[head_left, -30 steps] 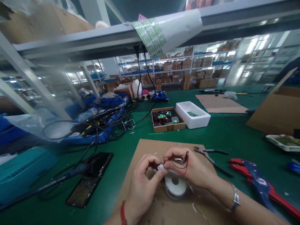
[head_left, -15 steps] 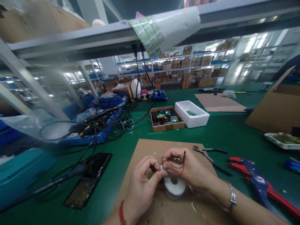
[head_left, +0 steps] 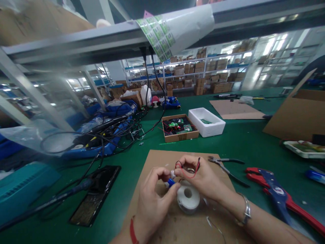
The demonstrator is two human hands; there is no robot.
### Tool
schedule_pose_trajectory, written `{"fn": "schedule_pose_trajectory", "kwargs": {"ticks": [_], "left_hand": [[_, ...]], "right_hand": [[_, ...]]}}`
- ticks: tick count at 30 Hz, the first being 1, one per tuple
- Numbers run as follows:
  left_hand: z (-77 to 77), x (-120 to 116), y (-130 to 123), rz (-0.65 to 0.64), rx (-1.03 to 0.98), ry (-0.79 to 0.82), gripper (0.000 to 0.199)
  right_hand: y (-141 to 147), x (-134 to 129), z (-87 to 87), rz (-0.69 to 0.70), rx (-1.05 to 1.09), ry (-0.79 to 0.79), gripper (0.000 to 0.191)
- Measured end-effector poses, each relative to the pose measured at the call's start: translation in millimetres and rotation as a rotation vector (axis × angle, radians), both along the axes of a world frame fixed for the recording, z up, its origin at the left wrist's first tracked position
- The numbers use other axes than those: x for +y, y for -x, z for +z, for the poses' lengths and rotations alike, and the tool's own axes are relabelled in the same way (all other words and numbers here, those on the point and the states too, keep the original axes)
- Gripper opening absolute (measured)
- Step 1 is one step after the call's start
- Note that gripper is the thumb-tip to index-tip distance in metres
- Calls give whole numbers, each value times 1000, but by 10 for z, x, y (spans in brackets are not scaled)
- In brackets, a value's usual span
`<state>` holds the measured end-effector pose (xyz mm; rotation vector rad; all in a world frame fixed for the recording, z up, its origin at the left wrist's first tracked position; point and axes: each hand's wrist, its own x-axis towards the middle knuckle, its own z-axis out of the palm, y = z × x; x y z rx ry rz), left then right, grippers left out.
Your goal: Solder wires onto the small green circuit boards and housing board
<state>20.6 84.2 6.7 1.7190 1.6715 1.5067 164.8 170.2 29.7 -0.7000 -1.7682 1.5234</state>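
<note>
Over a brown cardboard sheet (head_left: 154, 159), my two hands meet at small parts. My left hand (head_left: 154, 200) pinches a small blue part (head_left: 171, 182) between thumb and fingers. Just beside it, the closed fingertips of my right hand (head_left: 203, 176) hold a small white piece (head_left: 173, 174). Red and black wires (head_left: 189, 175) loop over my right hand's fingers, their dark end sticking up. Beneath the hands a white spool (head_left: 188, 200) rests on the cardboard.
Grey-handled cutters (head_left: 228, 166) and a red-and-blue wire stripper (head_left: 276, 193) are at right. Behind stand a cardboard tray (head_left: 181, 137) of circuit boards and a white foam box (head_left: 213, 130). At left, a black tray (head_left: 95, 200), cables (head_left: 101, 149) and a teal device (head_left: 25, 189).
The blue part now shows between my fingers, where it was hidden before. My left thumb and fingers are slightly further apart, and the wires have shifted a little.
</note>
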Motion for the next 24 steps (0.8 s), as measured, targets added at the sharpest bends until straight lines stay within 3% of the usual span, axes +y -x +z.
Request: {"fn": "schedule_pose_trajectory", "kwargs": {"ticks": [5,9,14,24], "left_hand": [[79,23,-12,26,38,-11,10],[49,29,8,30,18,-6,12],[-1,29,25,29,13,-19,14],[85,27,23,-31,109,-45,12]], "right_hand": [[-2,-52,-23,-16,-63,-38,14],[1,-63,-13,-35,-87,-80,8],[6,-54,-34,-42,-62,-44,11],[-4,-45,-101,-56,-69,-28,13]]}}
